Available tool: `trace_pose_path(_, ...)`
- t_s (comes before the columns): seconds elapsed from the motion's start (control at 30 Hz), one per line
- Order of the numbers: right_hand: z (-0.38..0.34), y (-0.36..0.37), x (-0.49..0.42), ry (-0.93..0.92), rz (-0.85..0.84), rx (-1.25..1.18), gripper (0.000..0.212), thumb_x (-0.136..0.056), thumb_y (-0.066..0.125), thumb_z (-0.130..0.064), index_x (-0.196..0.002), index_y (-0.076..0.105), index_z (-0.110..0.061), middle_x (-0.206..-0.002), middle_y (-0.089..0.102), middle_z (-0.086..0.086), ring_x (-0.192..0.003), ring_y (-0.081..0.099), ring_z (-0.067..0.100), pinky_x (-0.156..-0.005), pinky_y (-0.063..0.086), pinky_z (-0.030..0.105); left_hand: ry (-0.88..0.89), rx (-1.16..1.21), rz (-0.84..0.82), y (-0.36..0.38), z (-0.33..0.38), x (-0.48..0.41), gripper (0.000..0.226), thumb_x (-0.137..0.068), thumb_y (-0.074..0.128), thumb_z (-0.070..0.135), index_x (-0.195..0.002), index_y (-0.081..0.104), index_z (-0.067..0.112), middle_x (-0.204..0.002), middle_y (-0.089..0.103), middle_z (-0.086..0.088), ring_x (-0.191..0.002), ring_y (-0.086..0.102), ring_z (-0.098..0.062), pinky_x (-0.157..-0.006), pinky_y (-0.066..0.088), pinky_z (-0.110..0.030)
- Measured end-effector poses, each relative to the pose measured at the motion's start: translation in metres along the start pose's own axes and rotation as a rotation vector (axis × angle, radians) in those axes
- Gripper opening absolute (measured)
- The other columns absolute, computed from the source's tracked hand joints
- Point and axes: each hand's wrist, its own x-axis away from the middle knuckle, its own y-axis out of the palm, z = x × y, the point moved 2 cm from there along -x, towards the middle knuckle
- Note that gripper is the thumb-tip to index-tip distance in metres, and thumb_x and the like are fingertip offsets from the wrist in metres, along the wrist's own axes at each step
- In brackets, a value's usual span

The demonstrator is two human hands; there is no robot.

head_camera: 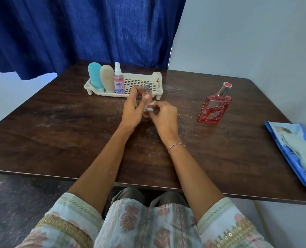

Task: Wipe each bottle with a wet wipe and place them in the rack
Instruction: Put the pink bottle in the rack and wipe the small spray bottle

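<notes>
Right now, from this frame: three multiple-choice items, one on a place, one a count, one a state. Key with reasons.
1. Where is the red perfume bottle?
A. on the floor
B. in the person's lap
C. on the table, right of both hands

2. How many bottles stand in the rack?
A. one
B. three
C. five

3. What is the left hand doing?
A. gripping the small spray bottle
B. lying flat
C. hanging empty

Key:
1 C: it stands upright on the wood, apart from the rack.
2 B: blue tube, beige tube, pink spray bottle.
3 A: its fingers curl round it while the right hand holds the wet wipe to it.
</notes>
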Motion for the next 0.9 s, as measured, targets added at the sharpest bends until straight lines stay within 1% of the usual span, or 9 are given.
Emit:
trace_pose_path(0.1,-0.006,-0.006,0.001,-0.009,0.09,-0.071,0.01,-0.076,0.072,-0.007,-0.087,0.071,-0.007,-0.083,0.063,0.002,-0.067,0.053,0.006,-0.065,0.043,0.007,0.006,-0.002,-0.001,0.001,0.001,0.0,0.016,-0.096,0.053,0.019,-0.112,0.047,0.017,-0.107,0.06,0.003,-0.1,0.06,-0.008,-0.079,0.054,-0.027)
trace_pose_path(0.13,-0.004,-0.004,0.0,0.003,0.053,-0.044,0.01,-0.077,0.072,-0.008,-0.087,0.071,-0.007,-0.084,0.065,0.004,-0.068,0.057,0.01,-0.068,0.047,0.01,0.005,0.0,-0.002,0.001,0.001,0.0,0.017,-0.096,0.053,0.019,-0.112,0.048,0.016,-0.106,0.059,0.005,-0.099,0.059,-0.005,-0.079,0.054,-0.026)
trace_pose_path(0.2,0.001,0.003,0.0,0.04,-0.067,0.094,0.011,-0.079,0.071,-0.014,-0.088,0.07,-0.007,-0.087,0.069,0.009,-0.076,0.063,0.02,-0.075,0.053,0.03,0.009,-0.004,-0.001,0.001,0.0,0.0,0.016,-0.096,0.053,0.019,-0.111,0.048,0.017,-0.106,0.057,0.007,-0.1,0.057,-0.005,-0.084,0.053,-0.028)
trace_pose_path(0.27,0.004,0.004,0.0,0.05,-0.115,0.145,0.012,-0.081,0.07,-0.015,-0.089,0.07,-0.007,-0.088,0.069,0.011,-0.079,0.064,0.023,-0.077,0.053,0.037,-0.001,-0.014,0.002,0.001,-0.002,-0.001,0.016,-0.096,0.052,0.019,-0.112,0.048,0.018,-0.107,0.057,0.006,-0.103,0.057,-0.009,-0.088,0.052,-0.032)
trace_pose_path(0.4,-0.005,-0.005,0.001,-0.042,0.114,-0.058,0.013,-0.075,0.073,-0.007,-0.088,0.07,-0.006,-0.088,0.067,0.008,-0.07,0.057,0.01,-0.069,0.048,0.017,-0.013,0.008,0.001,0.0,-0.002,-0.001,0.015,-0.097,0.053,0.018,-0.111,0.048,0.019,-0.111,0.061,0.001,-0.108,0.059,-0.01,-0.091,0.051,-0.029)
trace_pose_path(0.47,-0.005,-0.007,0.001,-0.035,0.117,-0.076,0.014,-0.075,0.074,-0.006,-0.088,0.07,-0.005,-0.087,0.067,0.007,-0.068,0.055,0.007,-0.067,0.043,0.009,-0.007,-0.001,0.002,0.0,-0.001,-0.001,0.015,-0.097,0.053,0.018,-0.111,0.048,0.019,-0.108,0.061,0.004,-0.105,0.059,-0.005,-0.089,0.052,-0.029)
trace_pose_path(0.63,0.005,0.002,-0.001,0.058,-0.14,0.08,0.014,-0.079,0.072,-0.014,-0.09,0.07,-0.005,-0.089,0.07,0.01,-0.08,0.065,0.022,-0.08,0.052,0.036,-0.024,-0.01,0.001,0.0,-0.005,-0.001,0.018,-0.097,0.051,0.02,-0.115,0.048,0.019,-0.111,0.058,0.004,-0.108,0.057,-0.013,-0.092,0.052,-0.036)
trace_pose_path(0.77,-0.004,-0.005,0.0,-0.031,0.071,-0.078,0.014,-0.076,0.073,-0.006,-0.089,0.07,-0.006,-0.09,0.067,0.007,-0.074,0.061,0.013,-0.073,0.052,0.024,-0.034,0.013,-0.008,0.001,-0.002,-0.001,0.019,-0.097,0.051,0.018,-0.116,0.048,0.017,-0.112,0.06,0.004,-0.107,0.059,-0.006,-0.091,0.05,-0.026)
trace_pose_path(0.9,0.0,-0.003,-0.001,-0.022,0.065,-0.09,0.015,-0.075,0.074,-0.007,-0.09,0.071,-0.006,-0.09,0.067,0.007,-0.073,0.061,0.011,-0.072,0.053,0.023,-0.028,0.027,-0.025,0.0,0.0,0.0,0.02,-0.099,0.048,0.016,-0.119,0.047,0.017,-0.113,0.06,0.003,-0.106,0.059,-0.003,-0.09,0.05,-0.023)
